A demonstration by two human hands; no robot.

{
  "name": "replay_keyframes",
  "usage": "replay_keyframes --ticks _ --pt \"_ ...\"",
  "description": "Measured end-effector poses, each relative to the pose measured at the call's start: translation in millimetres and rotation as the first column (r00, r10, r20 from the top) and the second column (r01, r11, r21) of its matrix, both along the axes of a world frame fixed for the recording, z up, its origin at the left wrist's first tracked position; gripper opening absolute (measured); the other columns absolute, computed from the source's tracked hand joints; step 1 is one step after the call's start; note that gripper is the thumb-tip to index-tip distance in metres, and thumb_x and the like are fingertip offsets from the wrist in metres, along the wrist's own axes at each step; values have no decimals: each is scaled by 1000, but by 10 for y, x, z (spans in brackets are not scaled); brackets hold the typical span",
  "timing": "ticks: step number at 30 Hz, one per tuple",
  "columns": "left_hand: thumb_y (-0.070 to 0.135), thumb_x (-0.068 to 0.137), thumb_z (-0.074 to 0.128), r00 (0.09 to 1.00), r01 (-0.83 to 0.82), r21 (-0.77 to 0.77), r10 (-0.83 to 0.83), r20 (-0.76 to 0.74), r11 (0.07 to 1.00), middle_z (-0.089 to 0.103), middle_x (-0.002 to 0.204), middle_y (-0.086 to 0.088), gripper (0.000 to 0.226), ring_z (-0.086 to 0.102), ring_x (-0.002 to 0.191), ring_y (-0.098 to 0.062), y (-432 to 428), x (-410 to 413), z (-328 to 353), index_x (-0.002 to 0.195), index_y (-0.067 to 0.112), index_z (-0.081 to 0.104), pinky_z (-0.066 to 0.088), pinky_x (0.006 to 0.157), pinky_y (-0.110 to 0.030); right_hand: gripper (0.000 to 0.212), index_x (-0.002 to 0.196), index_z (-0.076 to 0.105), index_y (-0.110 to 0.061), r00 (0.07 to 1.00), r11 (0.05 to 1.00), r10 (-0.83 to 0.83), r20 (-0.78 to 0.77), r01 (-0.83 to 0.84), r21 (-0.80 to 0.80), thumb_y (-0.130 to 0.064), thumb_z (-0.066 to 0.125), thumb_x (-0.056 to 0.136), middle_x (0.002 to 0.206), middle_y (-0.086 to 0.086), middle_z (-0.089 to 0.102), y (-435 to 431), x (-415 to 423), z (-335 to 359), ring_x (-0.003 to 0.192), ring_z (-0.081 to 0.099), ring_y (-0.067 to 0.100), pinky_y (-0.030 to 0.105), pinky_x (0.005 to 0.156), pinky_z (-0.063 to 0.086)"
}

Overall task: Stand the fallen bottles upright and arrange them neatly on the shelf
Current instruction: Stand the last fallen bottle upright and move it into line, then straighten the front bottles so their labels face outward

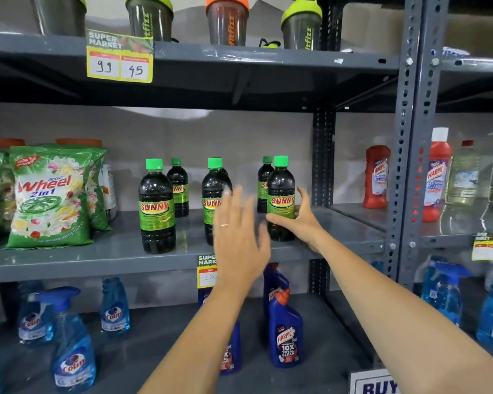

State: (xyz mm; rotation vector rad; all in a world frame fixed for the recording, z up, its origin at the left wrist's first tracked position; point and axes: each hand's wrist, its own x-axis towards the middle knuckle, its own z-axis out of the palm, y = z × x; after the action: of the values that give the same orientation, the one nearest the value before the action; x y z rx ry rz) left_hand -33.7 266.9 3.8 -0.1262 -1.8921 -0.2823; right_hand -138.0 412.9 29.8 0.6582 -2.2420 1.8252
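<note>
Grey metal shelf [103, 260], middle tier of a slotted steel rack, carries the goods. At its left end, green Wheel detergent bags [50, 197] stand propped. To their right, five dark Sunny bottles with green caps, all upright: front-left bottle [156, 207], a smaller-looking one behind it [178, 189], centre bottle [214, 191] partly hidden by the left hand, rear-right bottle [264, 183], and front-right bottle [281, 199] near the shelf's right upright. Right hand [302, 220] cupped around the lower part of the front-right bottle, thumb on its left side, fingers at the right; contact looks light, a firm grip cannot be confirmed. Left hand [239, 237] spread flat, fingers splayed, holding nothing, in front of the centre bottle. A ring [224, 224] shows on one finger. Yellow price tag [207, 271] hangs at the shelf edge.
</note>
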Motion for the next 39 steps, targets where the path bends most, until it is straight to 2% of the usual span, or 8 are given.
replay_keyframes --ticks 3,6,10,12,15,20,24,39 --pt "32 78 66 997 -72 278 72 9 958 41 139 -17 63 33 133 -35 -262 -80 72 130 5 43 39 103 -48 116 152 8 -35 999 999 -46 -5 46 15 -38 87 68 121 -4 49 -1 -8 -4 111 51 14 32 98 40" --pt "38 65 82 988 -139 393 101 116 909 45 121 -17 76 44 113 -35 -453 -191 43 119 3 43 44 88 -44 113 152 15 -32 998 996 -59 -18 60 66 -34 88 66 120 -10 51 -8 -19 -22 111 52 12 34 100 41" --pt "36 63 87 917 -15 618 -235 322 786 51 129 -15 91 52 115 -31 -625 -327 90 131 7 34 46 91 -43 93 143 36 -25 996 988 -84 -39 88 127 -32 88 66 122 -9 55 -7 -8 -26 113 54 13 29 91 43" --pt "36 66 87 867 -4 622 -307 392 783 61 122 -12 78 57 111 -29 -715 -375 133 124 8 44 48 90 -38 87 140 41 -23 995 987 -86 -41 91 134 -31 88 67 121 -7 58 -6 4 -10 109 55 12 28 87 43" --pt "38 61 89 868 25 600 -315 383 799 64 118 -9 76 59 111 -26 -746 -347 182 120 9 51 49 91 -38 86 140 42 -23 995 985 -96 -40 101 139 -30 88 67 118 -8 57 9 30 4 107 54 11 28 86 42" --pt "41 57 91 848 43 587 -341 406 808 65 115 -6 77 60 107 -23 -684 -322 185 117 11 52 48 84 -31 82 138 42 -23 995 988 -99 -31 102 118 -25 87 69 115 -8 56 22 101 14 104 53 11 26 84 41" --pt "44 56 91 847 32 589 -335 413 808 65 116 -5 80 60 107 -22 -678 -321 184 118 12 52 50 87 -34 84 139 43 -23 995 989 -93 -28 95 112 -26 88 68 122 -6 58 66 136 12 108 54 12 28 88 42" --pt "45 57 90 860 -5 566 -285 423 825 65 114 -4 80 60 107 -24 -614 -272 176 119 13 51 51 88 -38 77 133 49 -25 988 989 -137 -72 140 42 -24 89 67 115 -7 62 58 176 -57 105 57 11 26 88 43"
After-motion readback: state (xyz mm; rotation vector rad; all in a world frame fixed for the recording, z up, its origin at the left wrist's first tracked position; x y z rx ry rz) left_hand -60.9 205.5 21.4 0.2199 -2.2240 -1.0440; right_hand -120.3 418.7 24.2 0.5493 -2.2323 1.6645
